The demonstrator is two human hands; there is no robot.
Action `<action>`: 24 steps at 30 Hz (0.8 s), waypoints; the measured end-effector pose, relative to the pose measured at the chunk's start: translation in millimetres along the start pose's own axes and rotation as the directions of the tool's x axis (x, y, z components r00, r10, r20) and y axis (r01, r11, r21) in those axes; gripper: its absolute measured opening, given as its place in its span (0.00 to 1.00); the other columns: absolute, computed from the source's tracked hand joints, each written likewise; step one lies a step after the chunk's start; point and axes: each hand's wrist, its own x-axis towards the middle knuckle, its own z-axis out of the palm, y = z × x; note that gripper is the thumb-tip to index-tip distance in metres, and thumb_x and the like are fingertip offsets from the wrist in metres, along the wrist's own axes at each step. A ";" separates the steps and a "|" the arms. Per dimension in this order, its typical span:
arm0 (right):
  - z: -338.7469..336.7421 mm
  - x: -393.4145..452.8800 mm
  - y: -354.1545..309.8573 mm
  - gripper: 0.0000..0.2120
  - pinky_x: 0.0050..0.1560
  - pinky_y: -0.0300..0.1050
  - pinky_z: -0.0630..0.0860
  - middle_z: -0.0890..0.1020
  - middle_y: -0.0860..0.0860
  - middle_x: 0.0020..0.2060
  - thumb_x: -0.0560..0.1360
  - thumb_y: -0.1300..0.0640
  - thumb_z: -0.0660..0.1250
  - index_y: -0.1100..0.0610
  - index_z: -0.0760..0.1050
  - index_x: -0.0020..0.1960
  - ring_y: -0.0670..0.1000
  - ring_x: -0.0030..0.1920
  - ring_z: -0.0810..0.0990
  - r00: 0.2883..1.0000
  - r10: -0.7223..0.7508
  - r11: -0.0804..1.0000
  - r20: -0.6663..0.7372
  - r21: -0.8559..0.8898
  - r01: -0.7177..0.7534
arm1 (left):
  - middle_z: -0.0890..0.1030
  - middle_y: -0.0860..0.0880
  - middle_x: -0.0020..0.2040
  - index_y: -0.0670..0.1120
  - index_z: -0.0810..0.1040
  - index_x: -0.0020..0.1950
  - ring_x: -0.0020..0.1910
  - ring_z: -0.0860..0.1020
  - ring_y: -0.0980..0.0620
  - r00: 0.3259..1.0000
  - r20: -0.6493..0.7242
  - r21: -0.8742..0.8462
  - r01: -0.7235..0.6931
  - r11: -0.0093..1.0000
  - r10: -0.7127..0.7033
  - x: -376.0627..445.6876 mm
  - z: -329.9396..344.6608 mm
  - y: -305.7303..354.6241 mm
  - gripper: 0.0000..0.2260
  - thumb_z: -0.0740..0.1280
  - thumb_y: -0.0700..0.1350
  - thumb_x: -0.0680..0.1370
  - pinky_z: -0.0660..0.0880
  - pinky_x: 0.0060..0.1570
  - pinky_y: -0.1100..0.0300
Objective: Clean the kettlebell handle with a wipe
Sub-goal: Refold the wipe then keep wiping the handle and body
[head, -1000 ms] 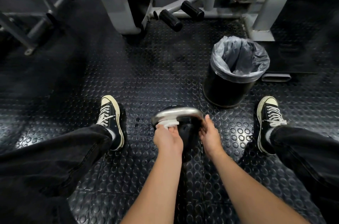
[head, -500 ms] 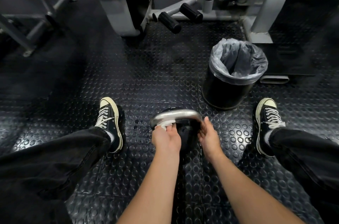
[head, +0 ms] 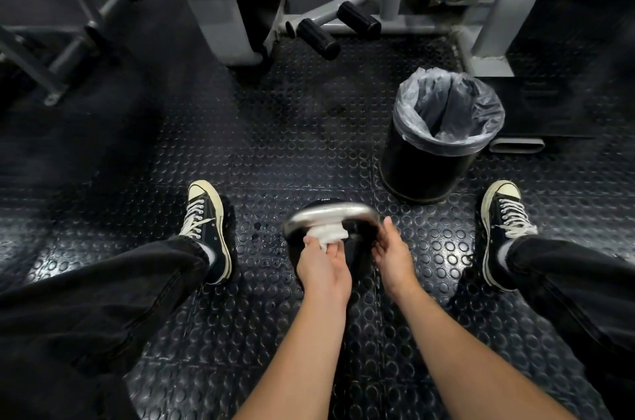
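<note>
On the studded floor (head: 171, 158), between two black sneakers, stood the kettlebell (head: 357, 244). The left hand (head: 323, 265) pinched the white wipe (head: 328, 233) against the underside of the steel kettlebell handle (head: 330, 213); a second before, the wipe sat nearer the handle's left bend, so the rubbing had worked inward, probably mid-clean. The right hand (head: 391, 254) curled its fingers round the handle's right bend, steadying it. The lined bin (head: 443, 141) waited beyond, to the right.

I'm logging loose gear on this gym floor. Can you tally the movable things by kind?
Kettlebell: 1
Wipe: 1
Bin: 1
Shoes: 2
Total: 5
</note>
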 end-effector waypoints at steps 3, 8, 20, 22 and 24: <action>0.2 -0.2 0.4 0.20 0.66 0.48 0.73 0.87 0.45 0.51 0.80 0.36 0.57 0.40 0.87 0.47 0.45 0.57 0.84 1.000 -0.006 1.000 0.000 -0.012 0.006 | 0.75 0.39 0.68 0.40 0.68 0.72 0.66 0.75 0.40 1.000 0.024 -0.030 -0.015 0.999 0.015 7.2 7.1 10.1 0.15 0.53 0.40 0.87 0.68 0.70 0.44; 1.6 -0.6 -1.2 0.20 0.70 0.52 0.71 0.87 0.42 0.48 0.79 0.34 0.58 0.39 0.87 0.44 0.46 0.57 0.82 1.000 -0.007 1.000 -0.006 -0.017 0.007 | 0.78 0.40 0.56 0.36 0.71 0.66 0.64 0.76 0.39 0.999 0.013 0.054 -0.041 0.998 0.040 -7.4 9.8 19.5 0.12 0.53 0.40 0.86 0.71 0.68 0.42; 0.3 -3.7 -1.8 0.18 0.74 0.56 0.67 0.87 0.41 0.45 0.80 0.35 0.58 0.35 0.86 0.43 0.46 0.56 0.81 1.000 0.010 1.000 -0.006 0.016 -0.010 | 0.83 0.43 0.54 0.43 0.76 0.56 0.63 0.75 0.37 0.622 0.538 0.811 -0.565 -0.149 0.570 -48.2 11.0 50.4 0.17 0.50 0.48 0.86 0.71 0.58 0.49; -1.2 -3.3 -1.7 0.19 0.73 0.55 0.68 0.87 0.41 0.44 0.81 0.36 0.58 0.36 0.86 0.42 0.46 0.55 0.82 1.000 0.019 1.000 -0.019 0.023 -0.018 | 0.79 0.38 0.64 0.43 0.75 0.64 0.72 0.67 0.33 0.661 0.644 0.752 -0.454 -0.477 0.386 -30.1 16.2 63.2 0.16 0.50 0.44 0.85 0.61 0.74 0.44; 0.1 -3.8 -2.2 0.20 0.72 0.53 0.68 0.87 0.40 0.43 0.81 0.37 0.57 0.36 0.86 0.40 0.46 0.54 0.81 1.000 0.016 0.999 -0.017 0.031 -0.016 | 0.82 0.36 0.54 0.46 0.72 0.50 0.66 0.73 0.34 0.674 0.697 0.625 -0.405 -0.667 0.244 -17.2 19.7 70.0 0.11 0.52 0.39 0.84 0.55 0.77 0.44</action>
